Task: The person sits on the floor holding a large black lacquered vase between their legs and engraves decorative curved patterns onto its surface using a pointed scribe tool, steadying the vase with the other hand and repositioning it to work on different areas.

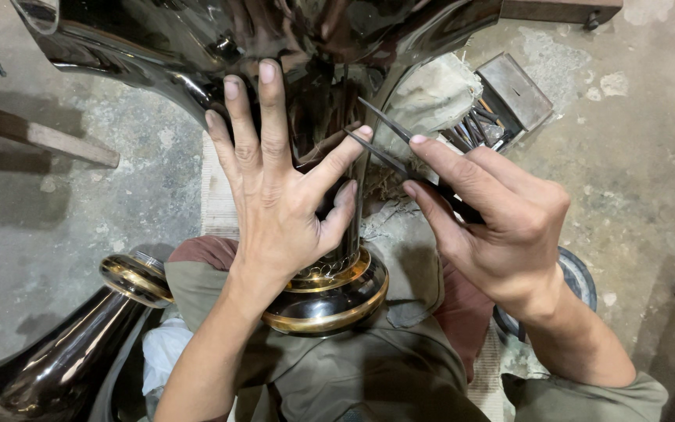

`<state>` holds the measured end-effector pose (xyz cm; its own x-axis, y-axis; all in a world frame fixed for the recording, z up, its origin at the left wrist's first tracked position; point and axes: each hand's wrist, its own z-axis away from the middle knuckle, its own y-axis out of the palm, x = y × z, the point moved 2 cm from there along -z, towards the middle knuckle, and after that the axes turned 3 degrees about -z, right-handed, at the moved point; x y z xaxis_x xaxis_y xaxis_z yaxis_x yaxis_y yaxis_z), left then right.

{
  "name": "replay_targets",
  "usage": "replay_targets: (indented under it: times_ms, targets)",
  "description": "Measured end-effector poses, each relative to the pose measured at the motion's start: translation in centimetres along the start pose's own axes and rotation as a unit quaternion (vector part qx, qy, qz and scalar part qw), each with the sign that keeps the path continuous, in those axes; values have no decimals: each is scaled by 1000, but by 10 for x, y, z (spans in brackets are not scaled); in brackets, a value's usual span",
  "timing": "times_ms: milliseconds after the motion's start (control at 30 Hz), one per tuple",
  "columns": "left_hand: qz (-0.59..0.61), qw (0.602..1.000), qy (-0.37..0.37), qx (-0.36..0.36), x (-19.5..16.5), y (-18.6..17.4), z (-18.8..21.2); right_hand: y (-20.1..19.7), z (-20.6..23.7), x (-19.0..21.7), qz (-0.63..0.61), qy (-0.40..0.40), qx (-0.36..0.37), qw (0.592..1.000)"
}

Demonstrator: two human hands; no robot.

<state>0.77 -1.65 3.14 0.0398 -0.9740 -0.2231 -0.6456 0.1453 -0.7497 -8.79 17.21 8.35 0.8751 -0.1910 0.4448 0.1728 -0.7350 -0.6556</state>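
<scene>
A large glossy dark metal vase [306, 47] with gold bands at its base [330, 301] lies across my lap. My left hand [275, 187] is spread flat on its neck, fingers apart, steadying it. In my right hand [494, 227] I pinch a thin dark metal tool [388, 141] with two pointed tips. The tips rest against the vase's neck beside my left index finger. Part of the tool is hidden inside my fingers.
A second dark vase with a gold rim [130, 277] lies at the lower left. A small open metal box of tools [509, 94] sits on the concrete floor at the upper right, beside a dirty cloth [431, 98]. A wooden plank [41, 137] lies left.
</scene>
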Motion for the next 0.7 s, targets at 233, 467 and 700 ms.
replay_targets:
  times_ms: [233,467,700]
  targets:
    - [2,1000,-3,1,-1,-1,1,1,0,-1,1,-7,0,1000]
    - [2,1000,1,-2,0,0,1,1,1,-1,0,-4,-3,1000]
    - [3,1000,-1,0,0,0,1,2,1,0,2,-6,-4,1000]
